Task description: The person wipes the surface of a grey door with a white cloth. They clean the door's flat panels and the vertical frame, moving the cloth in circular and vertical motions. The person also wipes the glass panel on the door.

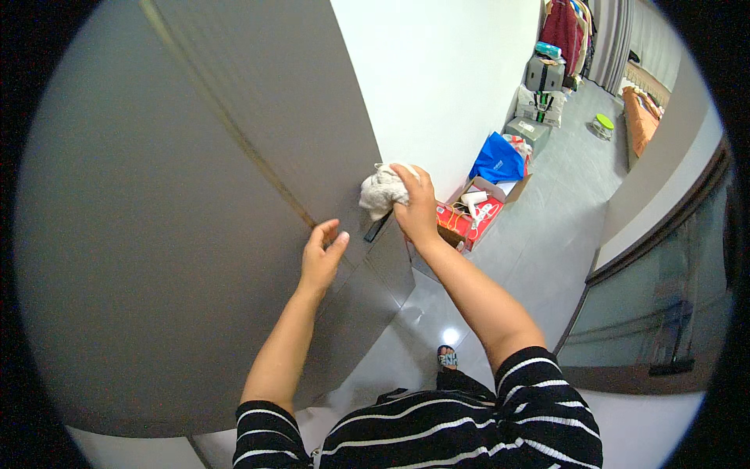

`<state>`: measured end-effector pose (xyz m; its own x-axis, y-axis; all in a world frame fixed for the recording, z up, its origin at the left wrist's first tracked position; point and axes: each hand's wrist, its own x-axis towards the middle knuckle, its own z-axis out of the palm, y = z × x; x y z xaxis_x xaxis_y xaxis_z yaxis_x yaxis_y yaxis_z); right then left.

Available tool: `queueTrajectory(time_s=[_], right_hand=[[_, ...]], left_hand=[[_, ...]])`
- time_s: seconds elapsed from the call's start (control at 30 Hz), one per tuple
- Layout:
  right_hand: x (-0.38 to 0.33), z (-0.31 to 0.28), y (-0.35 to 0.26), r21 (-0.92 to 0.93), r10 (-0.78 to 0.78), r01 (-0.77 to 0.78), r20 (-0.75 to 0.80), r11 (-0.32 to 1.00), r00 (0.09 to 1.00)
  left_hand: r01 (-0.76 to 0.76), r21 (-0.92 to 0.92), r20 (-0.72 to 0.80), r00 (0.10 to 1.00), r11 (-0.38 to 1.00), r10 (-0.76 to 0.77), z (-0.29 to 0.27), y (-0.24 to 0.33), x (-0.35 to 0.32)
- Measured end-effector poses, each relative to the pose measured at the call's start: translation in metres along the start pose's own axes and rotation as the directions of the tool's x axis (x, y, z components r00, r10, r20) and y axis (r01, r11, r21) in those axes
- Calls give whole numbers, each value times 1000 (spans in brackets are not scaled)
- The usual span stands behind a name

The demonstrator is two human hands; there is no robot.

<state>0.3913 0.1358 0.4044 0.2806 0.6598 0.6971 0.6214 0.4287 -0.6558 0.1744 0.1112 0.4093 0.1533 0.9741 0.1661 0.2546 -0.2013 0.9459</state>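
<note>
A crumpled white cloth (382, 190) is gripped in my right hand (418, 207), up against the edge of a tall grey cabinet (344, 102). Just below the cloth, a short dark handle or slot (377, 227) shows on the cabinet's side. My left hand (319, 262) is beside the gold-coloured strip (242, 141) that runs down the cabinet front. Its thumb and fingers are apart and hold nothing visible. Whether its fingertips touch the strip, I cannot tell.
Beyond the cabinet, a red open box (488, 223) with a white hair dryer (473, 200) stands by the white wall (437, 78). Behind it are a blue bag (498, 159) and grey boxes (544, 74). A green-topped stool (602, 123) and a dark glass door (648, 297) lie to the right.
</note>
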Motion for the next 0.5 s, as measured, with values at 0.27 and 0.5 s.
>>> queueTrajectory(time_s=[0.27,0.5], right_hand=[[-35,24,29,83,-281,352,777,932,563],[27,38,32,190,-64,52,56,980,996]], left_hand=[[118,222,-100,990,968,-97,27,-67,26],[127,260,-143,986,957,-92,28,-61,31]])
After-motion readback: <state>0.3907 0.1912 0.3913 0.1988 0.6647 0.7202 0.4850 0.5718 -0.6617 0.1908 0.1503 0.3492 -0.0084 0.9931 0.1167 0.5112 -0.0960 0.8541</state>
